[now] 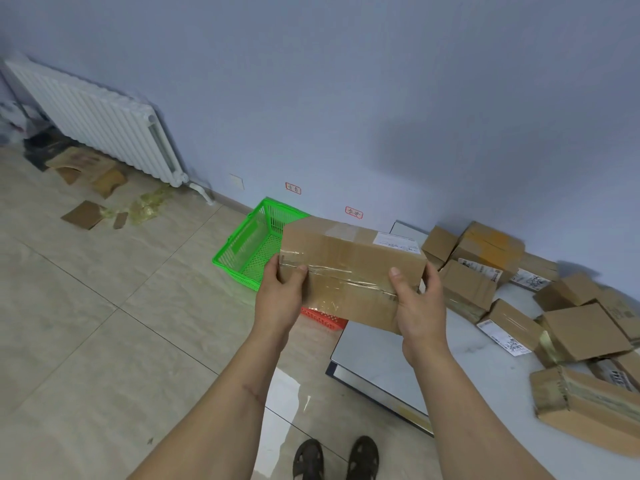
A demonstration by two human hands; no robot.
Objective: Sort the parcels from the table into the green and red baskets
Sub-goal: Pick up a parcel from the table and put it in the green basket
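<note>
Cardboard, taped along its seam, makes up the parcel point(349, 268) held up in front of the person, and it is gripped at both short ends: the left hand point(282, 294) curls round the end at 9 o'clock with its thumb laid on the tape, and the right hand point(417, 303) clasps the end at 3 o'clock, thumb on the front face and fingers wrapped behind. Its long axis runs from 9 to 3 o'clock, dipping slightly toward the right, with a white shipping label showing on the top face near the far right corner. It hangs in the air, clear of the table point(388, 358), whose pale top lies below at 5 o'clock and carries the other parcels point(585, 332) heaped out toward 3 and 4 o'clock. From the grip, the green basket point(249, 247) lies on the floor at about 10 o'clock, partly hidden behind the parcel's left end, so the left hand is nearer to it. The red basket point(323, 317) shows only as a strip directly under the parcel, at 6 o'clock, between the hands. Which basket fits this parcel cannot be judged, since the label is too small to read.
</note>
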